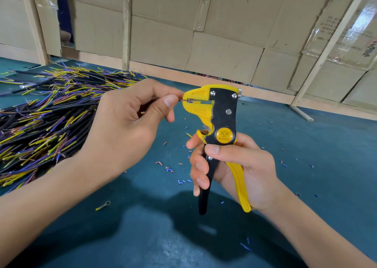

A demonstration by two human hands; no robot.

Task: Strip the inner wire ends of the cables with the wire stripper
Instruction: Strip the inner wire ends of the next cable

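Note:
My right hand (234, 170) grips the handles of a yellow and black wire stripper (221, 123), held upright above the table with its jaws pointing left. My left hand (130, 123) pinches a thin brown inner wire (183, 100) between thumb and forefinger; its tip sits in the stripper's jaws. The rest of that cable is hidden behind my left hand. A big pile of black cables (44, 121) with yellow, blue and brown inner wires lies on the table at the left.
The table top (306, 145) is dark teal. Several small cut bits of insulation (167, 169) lie scattered under the hands. A small ring terminal (103, 205) lies near my left forearm. Cardboard panels and wooden posts (126, 25) stand along the back edge.

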